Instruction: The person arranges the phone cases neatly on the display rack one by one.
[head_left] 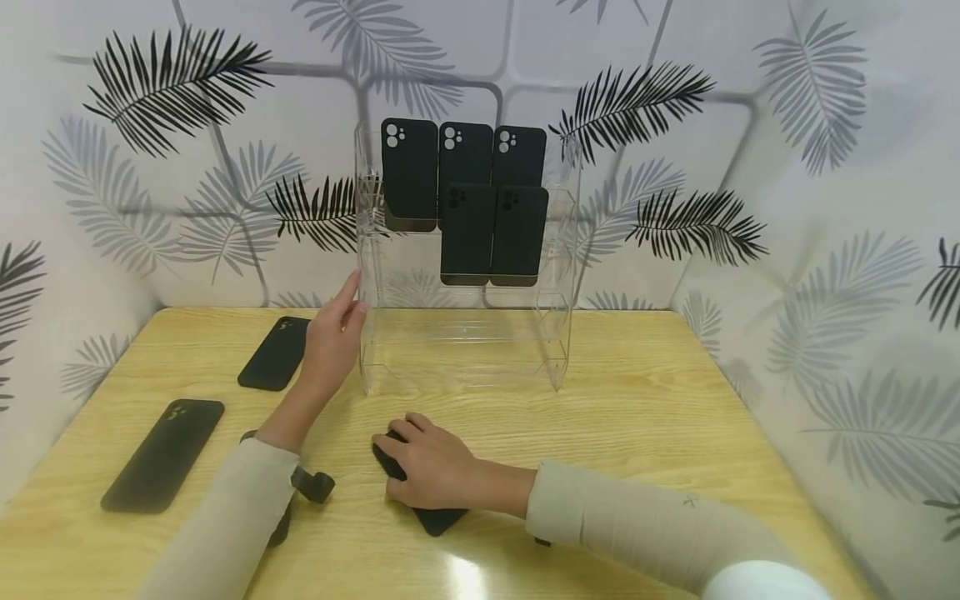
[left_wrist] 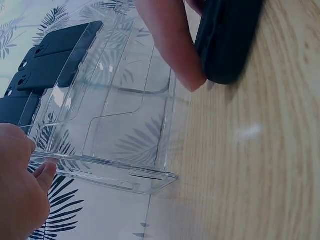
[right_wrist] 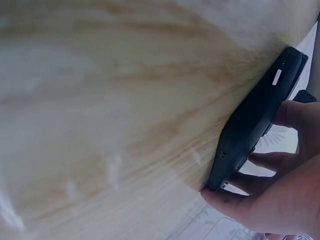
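A clear stepped display rack stands at the back of the table, with several black phone cases leaning on its upper tiers. My left hand holds the rack's left side edge; in the left wrist view, its thumb lies against the clear panel. In front of the rack, my right hand grips another black phone case, fingers spread around its edges. That case is low over the wooden tabletop, with its middle hidden under the hand in the head view.
Two more black phone cases lie on the table at left, one near and one farther back, beside my left forearm. Leaf-patterned walls close off the back and sides of the wooden table.
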